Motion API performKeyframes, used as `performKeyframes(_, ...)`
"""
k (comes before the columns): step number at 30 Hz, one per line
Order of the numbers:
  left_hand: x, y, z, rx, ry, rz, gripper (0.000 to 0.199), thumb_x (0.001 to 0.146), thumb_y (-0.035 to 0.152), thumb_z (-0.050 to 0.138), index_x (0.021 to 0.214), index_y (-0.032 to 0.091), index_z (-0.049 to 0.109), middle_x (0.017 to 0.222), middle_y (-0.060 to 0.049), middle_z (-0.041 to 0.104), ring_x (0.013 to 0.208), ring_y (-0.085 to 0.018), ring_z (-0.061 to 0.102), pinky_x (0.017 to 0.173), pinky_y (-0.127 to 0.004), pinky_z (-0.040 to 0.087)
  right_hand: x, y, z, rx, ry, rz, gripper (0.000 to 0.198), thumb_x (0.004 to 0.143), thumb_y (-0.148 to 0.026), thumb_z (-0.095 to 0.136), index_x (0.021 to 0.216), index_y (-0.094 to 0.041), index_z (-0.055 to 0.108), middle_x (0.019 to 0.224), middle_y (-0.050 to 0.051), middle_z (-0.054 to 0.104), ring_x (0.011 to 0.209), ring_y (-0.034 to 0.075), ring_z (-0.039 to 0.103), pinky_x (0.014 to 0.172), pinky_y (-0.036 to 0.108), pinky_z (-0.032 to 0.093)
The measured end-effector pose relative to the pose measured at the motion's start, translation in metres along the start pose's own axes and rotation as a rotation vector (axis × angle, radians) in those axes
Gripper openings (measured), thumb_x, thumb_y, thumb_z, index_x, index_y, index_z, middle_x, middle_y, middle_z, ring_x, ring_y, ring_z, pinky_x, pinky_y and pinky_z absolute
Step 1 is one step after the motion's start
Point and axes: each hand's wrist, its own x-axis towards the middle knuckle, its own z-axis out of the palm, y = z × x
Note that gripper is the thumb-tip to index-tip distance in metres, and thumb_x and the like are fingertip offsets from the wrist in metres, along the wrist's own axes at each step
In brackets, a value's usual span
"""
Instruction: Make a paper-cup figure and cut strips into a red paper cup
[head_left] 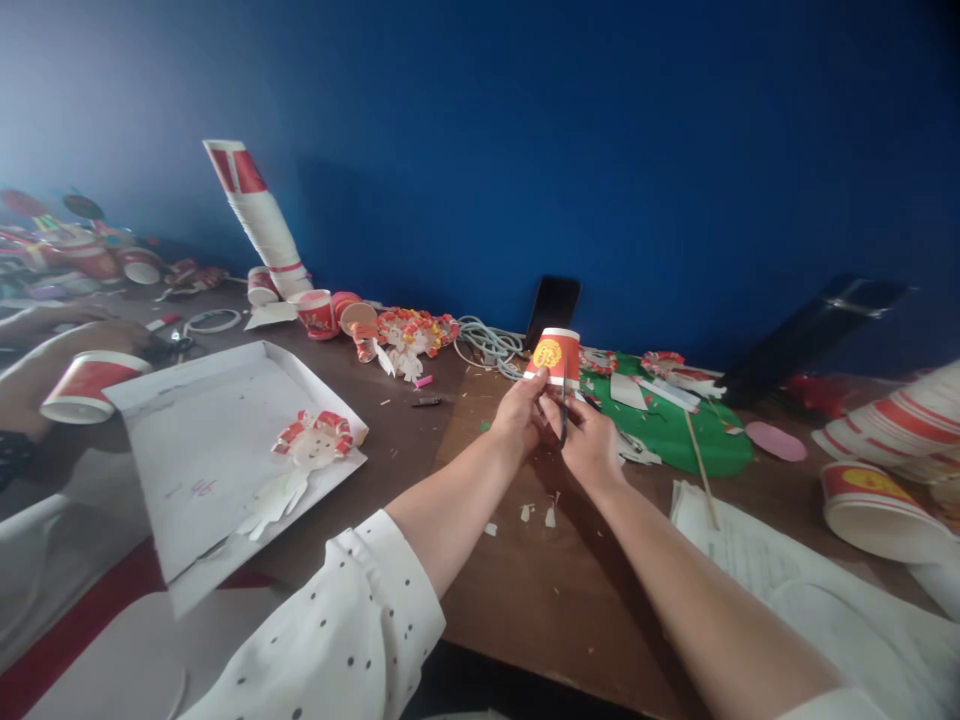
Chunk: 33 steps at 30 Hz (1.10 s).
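My left hand (pixel 523 408) is closed on a red and white paper cup (pixel 561 347) with a yellow round emblem, held above the brown table with its base up. Closed around a pair of scissors (pixel 564 412), my right hand (pixel 590 435) sits just to the right. The dark blades point up along the cup's side; whether they pass through its wall I cannot tell. Small white paper scraps (pixel 550 515) lie on the table below my hands.
A phone (pixel 553 305) leans on the blue wall behind pale cables (pixel 491 342). Green paper (pixel 705 440) and stacked cups (pixel 900 415) lie right. At left, an open white box lid (pixel 217 450) carries a cup-cut figure (pixel 311 440); another person's hand (pixel 90 345) is beside a cup (pixel 97 387).
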Motion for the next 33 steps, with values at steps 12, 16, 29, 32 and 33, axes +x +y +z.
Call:
performKeyframes(12,-0.007,0.0027,0.0026,0.141,-0.035,-0.059,0.032,0.073,0.041,0.07,0.072,0.017,0.048,0.049,0.001,0.057,0.032,-0.011,0.047,0.035,-0.022,0.031,0.001,-0.0057,-0.0008,0.119,0.013,0.084,0.051,0.073,-0.064,0.061,0.087,-0.016,0.073,0.061,0.004,0.067,0.051,0.017,0.059,0.049,0.025,0.044)
performKeyframes(16,-0.0072,0.0013,0.0021,0.144,-0.052,-0.053,0.03,0.073,0.038,0.069,0.075,0.017,0.048,0.051,0.001,0.058,0.031,-0.012,0.048,0.033,-0.021,0.029,0.0022,-0.0045,-0.001,0.158,0.017,0.11,0.05,0.071,-0.064,0.062,0.084,-0.016,0.073,0.058,0.003,0.065,0.048,0.017,0.058,0.046,0.025,0.044)
performKeyframes(29,-0.0052,-0.0003,0.0007,0.085,-0.092,-0.056,0.026,0.075,0.034,0.067,0.072,0.015,0.049,0.053,0.0,0.056,0.033,-0.012,0.048,0.032,-0.024,0.032,0.0044,-0.0008,-0.0025,0.22,-0.02,0.129,0.044,0.073,-0.061,0.063,0.058,-0.02,0.06,0.047,-0.001,0.055,0.043,0.013,0.052,0.044,0.024,0.04)
performKeyframes(32,-0.0055,0.0036,0.0021,0.03,-0.042,-0.088,0.027,0.074,0.034,0.068,0.07,0.014,0.052,0.055,-0.001,0.056,0.038,-0.01,0.049,0.039,-0.023,0.037,0.0046,-0.0007,-0.0028,0.266,-0.022,0.155,0.042,0.072,-0.06,0.064,0.065,-0.019,0.064,0.047,-0.001,0.055,0.042,0.014,0.052,0.043,0.024,0.04)
performKeyframes(33,-0.0056,0.0052,0.0023,0.005,-0.029,-0.081,0.027,0.075,0.035,0.068,0.07,0.014,0.052,0.055,-0.001,0.056,0.04,-0.01,0.05,0.042,-0.022,0.038,0.0046,-0.0004,-0.0029,0.275,-0.019,0.164,0.041,0.072,-0.06,0.065,0.068,-0.019,0.065,0.047,-0.001,0.055,0.042,0.014,0.052,0.042,0.024,0.04)
